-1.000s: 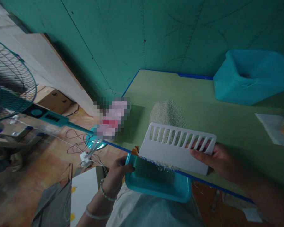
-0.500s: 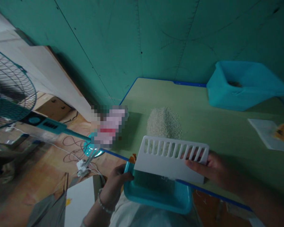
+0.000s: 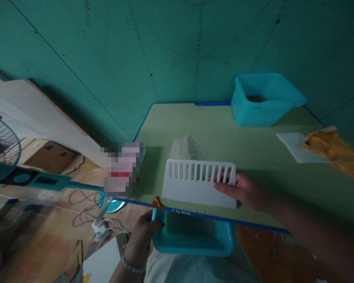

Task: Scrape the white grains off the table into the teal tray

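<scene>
My right hand (image 3: 247, 190) grips the right end of a white slotted plastic board (image 3: 199, 192), fingers behind its slots and thumb in front. The board stands tilted on the green tabletop, just on the near side of a heap of pale grey granules (image 3: 184, 146), and covers the heap's lower part. My left hand (image 3: 147, 228) pinches the left rim of a shallow teal tray (image 3: 194, 248), held below the table's near edge. A thin line of white granules (image 3: 184, 212) lies along that edge above the tray. The tray's floor is dark and its contents are hard to make out.
A deep teal bin (image 3: 253, 116) with something dark inside stands at the back right. An orange cloth (image 3: 332, 147) lies partly over a white sheet (image 3: 292, 143). A blurred-out pink item (image 3: 125, 167) sits at the left edge. A fan (image 3: 1, 149) and cables (image 3: 85, 208) are beyond it.
The white board has moved back from over the tray onto the tabletop, closer to the heap. My left hand still holds the tray under the edge. The view has shifted right.
</scene>
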{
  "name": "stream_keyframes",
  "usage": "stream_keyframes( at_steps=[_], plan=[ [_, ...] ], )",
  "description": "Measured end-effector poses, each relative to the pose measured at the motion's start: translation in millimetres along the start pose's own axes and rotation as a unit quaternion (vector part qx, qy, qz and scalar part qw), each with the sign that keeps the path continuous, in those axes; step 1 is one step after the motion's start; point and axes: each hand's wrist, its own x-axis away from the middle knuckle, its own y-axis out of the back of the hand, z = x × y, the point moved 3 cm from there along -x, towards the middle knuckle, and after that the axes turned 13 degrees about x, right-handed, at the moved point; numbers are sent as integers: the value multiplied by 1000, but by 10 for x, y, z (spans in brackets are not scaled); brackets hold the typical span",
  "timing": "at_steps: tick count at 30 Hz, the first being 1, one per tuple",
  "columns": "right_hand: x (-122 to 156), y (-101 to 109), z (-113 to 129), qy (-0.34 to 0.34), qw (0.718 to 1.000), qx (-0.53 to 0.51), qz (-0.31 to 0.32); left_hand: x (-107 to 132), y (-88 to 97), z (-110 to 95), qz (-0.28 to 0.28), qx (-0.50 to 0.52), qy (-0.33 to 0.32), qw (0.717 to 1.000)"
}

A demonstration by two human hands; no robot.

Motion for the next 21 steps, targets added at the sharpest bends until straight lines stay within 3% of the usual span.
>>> stream_keyframes(
  at_steps=[7,11,21],
  plan=[
    [21,-107,20,59,998,-8,20,17,50,81,58,17,6,998],
    [20,-117,28,78,997,13,25,16,86,83,31,1,-14,999],
    [29,-120,16,81,996,31,23,31,43,78,17,-12,6,1000]
  ],
)
